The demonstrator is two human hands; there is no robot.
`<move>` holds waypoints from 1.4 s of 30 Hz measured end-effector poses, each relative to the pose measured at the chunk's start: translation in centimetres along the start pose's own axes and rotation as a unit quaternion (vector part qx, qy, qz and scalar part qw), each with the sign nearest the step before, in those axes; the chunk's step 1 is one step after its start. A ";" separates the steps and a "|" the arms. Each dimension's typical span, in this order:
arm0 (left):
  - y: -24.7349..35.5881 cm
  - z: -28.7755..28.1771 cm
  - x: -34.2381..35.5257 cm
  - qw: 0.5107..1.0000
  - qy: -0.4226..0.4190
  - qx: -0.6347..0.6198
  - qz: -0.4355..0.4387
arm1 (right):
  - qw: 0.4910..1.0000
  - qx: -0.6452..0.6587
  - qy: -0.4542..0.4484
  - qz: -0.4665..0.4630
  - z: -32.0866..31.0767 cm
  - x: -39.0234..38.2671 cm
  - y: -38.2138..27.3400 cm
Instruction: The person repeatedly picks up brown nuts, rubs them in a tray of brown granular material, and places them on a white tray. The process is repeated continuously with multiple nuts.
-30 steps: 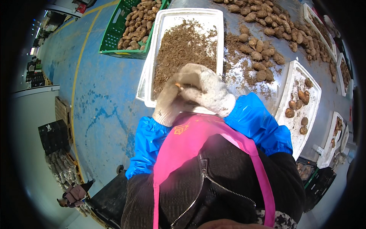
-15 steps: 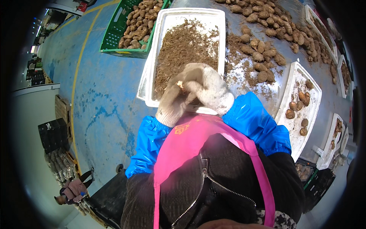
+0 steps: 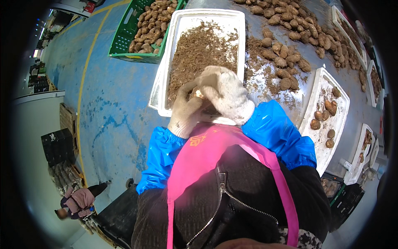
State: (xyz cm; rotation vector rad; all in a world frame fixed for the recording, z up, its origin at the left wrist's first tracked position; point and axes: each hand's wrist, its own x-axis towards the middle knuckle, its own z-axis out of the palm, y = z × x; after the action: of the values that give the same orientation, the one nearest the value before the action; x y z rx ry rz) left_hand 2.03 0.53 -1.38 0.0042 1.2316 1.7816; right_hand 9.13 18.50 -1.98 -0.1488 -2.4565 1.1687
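Observation:
My gloved left hand (image 3: 184, 114) and gloved right hand (image 3: 229, 94) meet over the near end of a white tray (image 3: 207, 11). Between their bent fingers sits a taro (image 3: 199, 94), with only a small pale end showing; the gloves hide the rest. Both hands are closed round it. Brown fibrous peelings and dirt (image 3: 199, 50) cover much of the tray's bottom. The gloves are off-white and soiled, and blue sleeve covers reach up to them.
A green crate (image 3: 124, 31) full of taros stands at the tray's left. Loose taros (image 3: 286, 25) heap on the metal table at the right. Another white tray (image 3: 317, 145) holds several taros. A person (image 3: 78, 202) is at the lower left.
My fingers have shifted slightly round the taro, and its pale end sits a little lower and to the right. The person at the lower left has changed posture.

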 end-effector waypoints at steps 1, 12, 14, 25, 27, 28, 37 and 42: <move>0.0 0.0 0.0 1.000 0.008 -0.010 -0.006 | 0.998 -0.057 -0.015 0.036 0.0 0.4 0.3; -0.5 -0.1 0.3 0.999 0.005 -0.021 0.043 | 0.989 0.137 0.004 0.051 -0.3 -0.8 -0.2; -0.4 0.1 0.1 0.999 0.001 -0.016 0.028 | 0.999 0.027 0.026 0.038 0.5 -0.3 0.5; -1.4 -1.3 1.2 0.986 -0.118 -0.087 0.082 | 0.992 0.106 0.056 0.026 -0.8 -0.9 0.2; -1.5 -1.2 1.2 0.989 -0.116 -0.050 0.083 | 0.990 0.141 -0.016 -0.016 -0.4 -0.6 0.0; -1.5 -1.2 1.2 0.970 -0.158 -0.181 0.042 | 0.993 0.116 0.001 -0.026 -0.2 -0.4 0.1; -2.0 -1.7 1.2 0.972 -0.107 -0.204 0.051 | 0.980 0.033 -0.015 0.196 -1.8 -0.9 1.4; -2.2 -1.8 1.4 0.974 -0.103 -0.197 0.051 | 0.997 0.028 -0.012 0.077 -0.4 -1.5 0.5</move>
State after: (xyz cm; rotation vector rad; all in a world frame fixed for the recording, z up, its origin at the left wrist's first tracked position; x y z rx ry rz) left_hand 1.82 0.31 -4.54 0.0241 0.7289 2.0340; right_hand 10.63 18.65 -2.63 -0.3147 -2.4663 1.3098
